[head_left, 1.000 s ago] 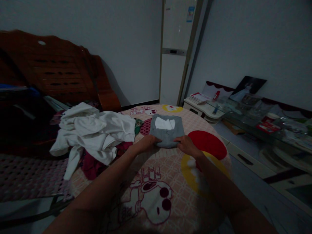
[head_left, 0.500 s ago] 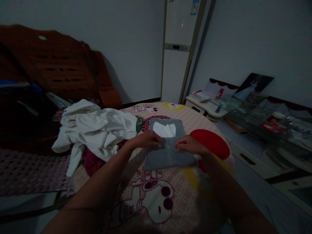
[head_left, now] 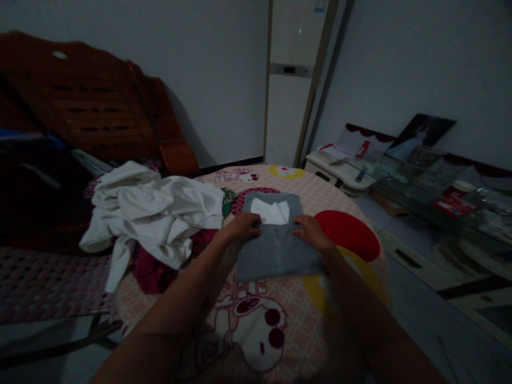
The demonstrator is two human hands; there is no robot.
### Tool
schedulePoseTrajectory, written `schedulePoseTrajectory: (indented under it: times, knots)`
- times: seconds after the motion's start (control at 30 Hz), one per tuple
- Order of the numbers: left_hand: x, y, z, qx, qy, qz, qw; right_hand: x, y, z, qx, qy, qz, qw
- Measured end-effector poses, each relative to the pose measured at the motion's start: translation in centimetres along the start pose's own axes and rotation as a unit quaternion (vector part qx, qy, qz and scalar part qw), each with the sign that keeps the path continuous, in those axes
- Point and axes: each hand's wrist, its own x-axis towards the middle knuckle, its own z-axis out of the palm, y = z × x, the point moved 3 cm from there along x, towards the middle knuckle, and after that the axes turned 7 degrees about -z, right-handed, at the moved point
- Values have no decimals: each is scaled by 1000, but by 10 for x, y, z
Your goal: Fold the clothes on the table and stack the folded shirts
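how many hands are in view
2: the left hand at the left side of the grey garment and the right hand at its right side. No others show.

The left hand (head_left: 245,226) and the right hand (head_left: 310,232) are seen bare, and the fingers (head_left: 254,217) are slender. The left arm (head_left: 180,298) and the right arm (head_left: 362,304) are likewise uncovered, from the wrist down to where they are cut off by the lower edge of view. Each is narrowed at the wrist and broadened below it. A thin crease is drawn across each. The lowest parts are darkened by shadow; the nails are too dim to be told.
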Motion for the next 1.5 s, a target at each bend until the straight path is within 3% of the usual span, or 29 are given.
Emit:
schedulePoseTrajectory:
  times: [0.1, 0.2, 0.33, 0.57, 0.7, 0.8, 0.9, 0.97, 1.07, 1.17, 1.27, 1.37, 1.5]
  knots:
    - [-2, 3, -5, -9, -2, 4, 1000, 2, -3, -6, 32, 25, -1, 999]
    - [0, 3, -9, -16, 34, -1, 999, 3, -2, -9, 35, 64, -14, 997]
    - [6, -3, 0, -17, 57, -11, 998, 3, 3, -1, 1, 65, -7, 998]
    - [6, 0, 17, -101, 204, 80, 971, 0, -6, 17, -16, 105, -125, 986]
    - [4, 19, 41, -28, 155, 133, 979, 1, -9, 39, -8, 53, -125, 991]
    - [6, 23, 58, 21, 109, 128, 986, 0, -6, 49, 0, 41, -116, 992]
    - [11, 15, 56, -26, 124, 123, 984, 2, -1, 46, 38, 67, -113, 991]
    - [17, 1, 44, -77, 172, 81, 979, 6, 7, 37, 73, 108, -87, 988]
    - [31, -27, 18, -110, 241, -92, 960, 22, 26, 17, 100, 179, 11, 979]
    - [48, -51, 0, -92, 201, -244, 944, 46, 46, 3, 71, 194, 107, 973]
    - [65, -60, -7, -75, 153, -292, 941, 71, 60, 2, 29, 139, 199, 970]
    - [82, -61, -10, -68, 145, -320, 934, 90, 68, 11, 2, 87, 258, 962]
    - [99, -64, -11, -105, 130, -362, 917, 108, 73, 17, 18, 115, 259, 959]
